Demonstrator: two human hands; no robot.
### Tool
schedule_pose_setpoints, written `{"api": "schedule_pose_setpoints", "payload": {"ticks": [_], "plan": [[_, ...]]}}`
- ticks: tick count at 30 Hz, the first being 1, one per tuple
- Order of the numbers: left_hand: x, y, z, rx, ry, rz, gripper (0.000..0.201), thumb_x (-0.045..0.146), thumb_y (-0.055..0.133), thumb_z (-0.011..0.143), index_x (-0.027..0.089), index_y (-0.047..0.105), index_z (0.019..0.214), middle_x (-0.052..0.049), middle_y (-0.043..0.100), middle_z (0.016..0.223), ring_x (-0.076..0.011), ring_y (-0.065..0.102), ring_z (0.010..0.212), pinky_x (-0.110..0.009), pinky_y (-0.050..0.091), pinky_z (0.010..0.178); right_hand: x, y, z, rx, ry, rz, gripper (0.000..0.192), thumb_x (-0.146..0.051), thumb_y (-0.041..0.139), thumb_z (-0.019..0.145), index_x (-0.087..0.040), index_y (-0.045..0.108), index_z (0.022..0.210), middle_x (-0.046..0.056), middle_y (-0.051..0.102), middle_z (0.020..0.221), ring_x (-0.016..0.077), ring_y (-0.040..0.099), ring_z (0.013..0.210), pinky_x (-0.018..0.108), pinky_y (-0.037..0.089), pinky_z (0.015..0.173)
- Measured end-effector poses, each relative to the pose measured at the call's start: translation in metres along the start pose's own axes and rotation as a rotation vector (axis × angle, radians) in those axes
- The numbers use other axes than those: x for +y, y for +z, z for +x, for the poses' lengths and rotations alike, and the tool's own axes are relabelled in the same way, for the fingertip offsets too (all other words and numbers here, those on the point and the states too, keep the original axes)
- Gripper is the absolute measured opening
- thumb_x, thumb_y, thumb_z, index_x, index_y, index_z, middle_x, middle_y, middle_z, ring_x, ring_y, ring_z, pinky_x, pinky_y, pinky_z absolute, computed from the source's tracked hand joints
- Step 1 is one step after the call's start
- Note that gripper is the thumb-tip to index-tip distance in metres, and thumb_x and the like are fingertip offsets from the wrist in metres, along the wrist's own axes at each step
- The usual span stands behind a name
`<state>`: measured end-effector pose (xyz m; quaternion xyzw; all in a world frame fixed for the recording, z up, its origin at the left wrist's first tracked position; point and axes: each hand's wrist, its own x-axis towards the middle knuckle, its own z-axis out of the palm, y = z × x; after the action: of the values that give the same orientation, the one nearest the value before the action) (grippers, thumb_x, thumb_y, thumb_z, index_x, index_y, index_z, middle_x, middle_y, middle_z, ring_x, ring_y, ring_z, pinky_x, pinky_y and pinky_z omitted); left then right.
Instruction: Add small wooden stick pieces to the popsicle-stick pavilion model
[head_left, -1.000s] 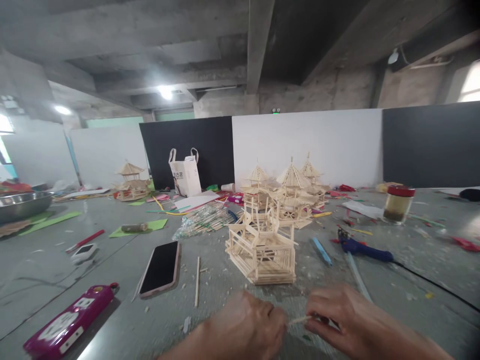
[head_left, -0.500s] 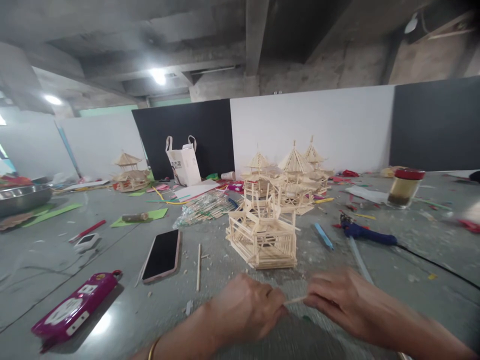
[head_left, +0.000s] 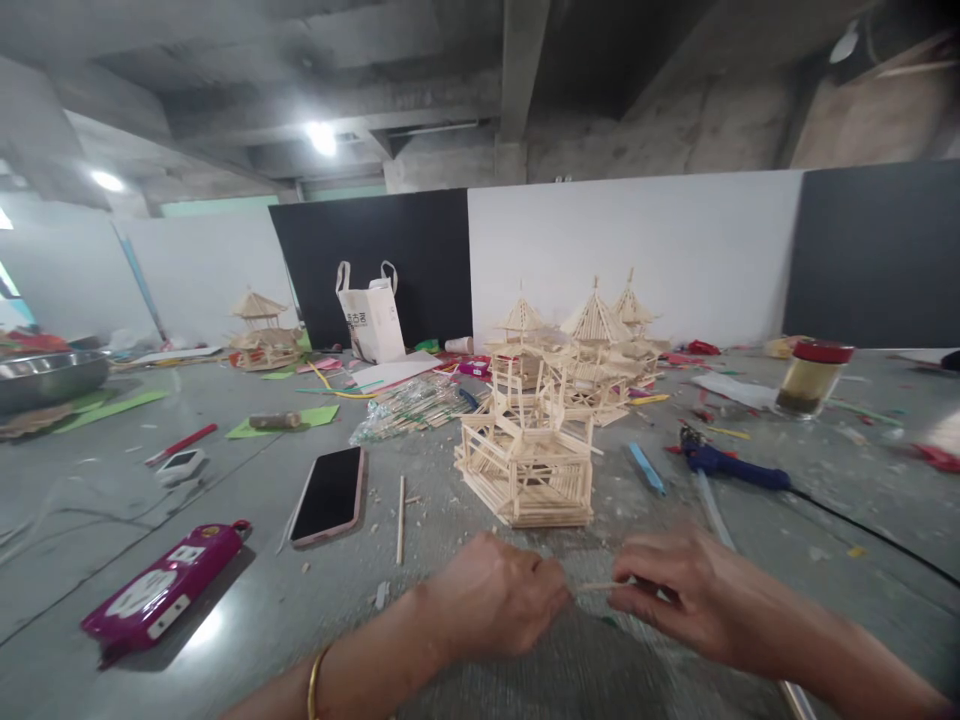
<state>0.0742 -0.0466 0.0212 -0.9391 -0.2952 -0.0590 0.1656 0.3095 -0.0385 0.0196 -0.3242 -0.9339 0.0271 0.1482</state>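
Wooden stick (head_left: 596, 586) was pinched at each end, left hand (head_left: 495, 608) and right hand (head_left: 679, 595) both curled closed on it, low over the grey floor (head_left: 225, 620). Unfinished stick pavilion (head_left: 529, 455) stood just beyond; phone (head_left: 328, 495) lay to its left.

Grey concrete floor (head_left: 135, 520), b/w wall panels (head_left: 630, 250)

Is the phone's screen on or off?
Off: the phone lies face up on the floor, its screen plain black, left of the stick model.
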Motion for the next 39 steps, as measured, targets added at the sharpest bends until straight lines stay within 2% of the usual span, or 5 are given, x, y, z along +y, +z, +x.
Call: {"api": "schedule_pose_setpoints", "payload": {"ticks": [22,25,29,31,39], "plan": [[-0.001,0.003,-0.001,0.036,0.022,-0.009,0.019,0.025,0.04,0.088,0.018,0.053,0.075,0.0,0.065,0.064,-0.0143,0.058,0.051,-0.025,0.034,0.042,-0.002,0.004,0.0,-0.019,-0.034,-0.001,0.025,-0.031,0.046,0.091,-0.019,0.051,0.07,-0.002,0.056,0.066,0.0123,0.052,0.062,0.027,0.03,0.055],[-0.001,0.003,0.0,0.017,0.02,-0.014,0.019,0.025,0.041,0.088,0.018,0.053,0.075,0.0,0.065,0.065,-0.0143,0.058,0.051,-0.026,0.034,0.042,0.008,-0.003,-0.001,0.05,-0.002,0.099,0.026,-0.033,0.047,0.09,-0.02,0.055,0.068,-0.002,0.054,0.063,0.0119,0.05,0.059,0.027,0.031,0.053],[-0.005,0.01,0.0,0.024,0.039,-0.026,0.021,0.026,0.039,0.089,0.019,0.053,0.076,0.0,0.064,0.066,-0.0147,0.059,0.054,-0.026,0.035,0.043,0.05,-0.014,0.009,0.338,0.465,0.565,0.027,-0.038,0.055,0.084,-0.019,0.057,0.065,-0.003,0.052,0.053,0.0117,0.046,0.05,0.025,0.035,0.049],[-0.006,0.014,0.0,0.028,0.05,-0.033,0.023,0.027,0.038,0.09,0.019,0.054,0.076,0.0,0.063,0.066,-0.0142,0.058,0.054,-0.026,0.036,0.043,0.078,-0.018,0.022,0.389,0.666,0.718,0.022,-0.033,0.055,0.085,-0.017,0.058,0.07,-0.004,0.053,0.051,0.0105,0.046,0.043,0.024,0.037,0.043],[-0.004,0.012,-0.002,-0.01,0.064,0.023,0.017,0.025,0.044,0.087,0.019,0.052,0.074,0.002,0.063,0.065,-0.0147,0.059,0.052,-0.027,0.036,0.04,0.164,-0.006,0.086,0.504,0.966,0.954,0.024,-0.032,0.051,0.09,-0.015,0.054,0.106,0.004,0.059,0.095,0.0138,0.059,0.073,0.03,0.051,0.062]]}}
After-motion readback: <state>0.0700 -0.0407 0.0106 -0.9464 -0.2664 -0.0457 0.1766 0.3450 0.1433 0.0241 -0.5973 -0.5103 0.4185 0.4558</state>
